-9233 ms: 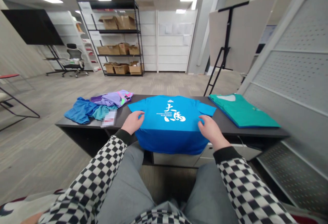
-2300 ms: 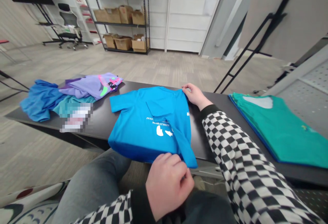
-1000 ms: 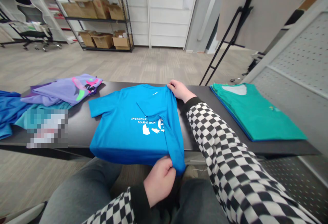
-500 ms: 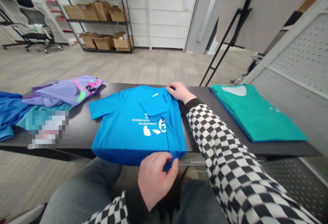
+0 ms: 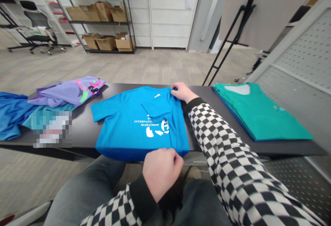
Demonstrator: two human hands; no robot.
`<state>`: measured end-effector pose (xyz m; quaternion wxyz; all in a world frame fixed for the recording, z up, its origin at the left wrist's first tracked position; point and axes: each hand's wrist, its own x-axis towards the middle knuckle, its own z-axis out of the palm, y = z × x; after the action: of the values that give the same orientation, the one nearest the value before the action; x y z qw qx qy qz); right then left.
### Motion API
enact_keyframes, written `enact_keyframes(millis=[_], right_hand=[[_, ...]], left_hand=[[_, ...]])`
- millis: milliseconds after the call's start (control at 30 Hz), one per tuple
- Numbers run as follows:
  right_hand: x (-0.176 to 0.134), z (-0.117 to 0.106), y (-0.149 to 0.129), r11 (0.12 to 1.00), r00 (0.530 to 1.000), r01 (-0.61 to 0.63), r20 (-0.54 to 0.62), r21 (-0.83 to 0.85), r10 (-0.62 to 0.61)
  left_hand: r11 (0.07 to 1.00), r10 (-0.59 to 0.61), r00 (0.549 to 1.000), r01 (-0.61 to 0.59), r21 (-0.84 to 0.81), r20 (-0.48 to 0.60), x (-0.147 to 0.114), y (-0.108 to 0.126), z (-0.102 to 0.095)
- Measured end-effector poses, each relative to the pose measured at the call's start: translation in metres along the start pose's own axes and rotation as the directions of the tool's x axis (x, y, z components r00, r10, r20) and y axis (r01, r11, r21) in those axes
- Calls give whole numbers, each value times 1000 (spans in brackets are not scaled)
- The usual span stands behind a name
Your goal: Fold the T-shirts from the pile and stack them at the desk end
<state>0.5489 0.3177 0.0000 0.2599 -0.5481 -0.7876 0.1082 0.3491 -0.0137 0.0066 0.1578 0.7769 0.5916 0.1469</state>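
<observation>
A blue T-shirt (image 5: pixel 126 126) with white marathon lettering lies on the dark table, its right side folded inward with that sleeve across the print. The left sleeve points out to the side. The hem hangs over the table's front edge. At the hem's right part, my left hand (image 5: pixel 162 170) is closed with the fingers curled on the fabric; the fingertips are hidden behind the hand. My right hand (image 5: pixel 183 93) pinches the shirt at the far right shoulder, by the folded edge.
A stack of folded shirts, green on top (image 5: pixel 266 115), sits at the table's right end. Crumpled purple (image 5: pixel 67 91) and blue shirts (image 5: pixel 15 112) lie at the left beside a blurred-out patch. Beyond the table (image 5: pixel 82 129) stand a black easel-like frame and shelves with cardboard boxes.
My left hand has closed at the hem, where thumb and forefinger were apart before. My right hand stays at the shoulder. The view has shifted slightly.
</observation>
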Motion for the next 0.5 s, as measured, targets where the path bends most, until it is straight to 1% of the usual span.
enact_keyframes(millis=[67, 100, 133, 167, 233, 300, 367, 433, 500], right_hand=[[0, 1, 1, 1000, 1000, -10, -3, 7, 10], [0, 2, 1, 1000, 1000, -12, -5, 9, 12], [0, 2, 1, 1000, 1000, -11, -4, 11, 11], [1, 3, 1, 1000, 1000, -11, -4, 10, 11], [2, 3, 1, 1000, 1000, -9, -3, 7, 10], [2, 3, 1, 1000, 1000, -10, -3, 5, 10], [2, 3, 1, 1000, 1000, -13, -2, 10, 13], [1, 2, 1, 1000, 1000, -12, -2, 22, 12], [0, 2, 1, 999, 1000, -7, -3, 39, 7]], left_hand=[[982, 17, 1000, -13, -186, 20, -2, -10, 0], [950, 27, 999, -13, -312, 42, -4, -16, 2], [894, 31, 997, 4, -448, 72, -6, -22, 6], [816, 25, 994, 39, -576, 103, -9, -30, 12], [633, -16, 988, 127, -763, 151, -17, -43, 30], [470, -103, 981, 191, -862, 161, -25, -52, 50], [339, -201, 968, 214, -916, 152, -31, -55, 68], [259, -231, 960, 219, -941, 160, -33, -51, 78], [242, -199, 965, 219, -945, 173, -29, -41, 79]])
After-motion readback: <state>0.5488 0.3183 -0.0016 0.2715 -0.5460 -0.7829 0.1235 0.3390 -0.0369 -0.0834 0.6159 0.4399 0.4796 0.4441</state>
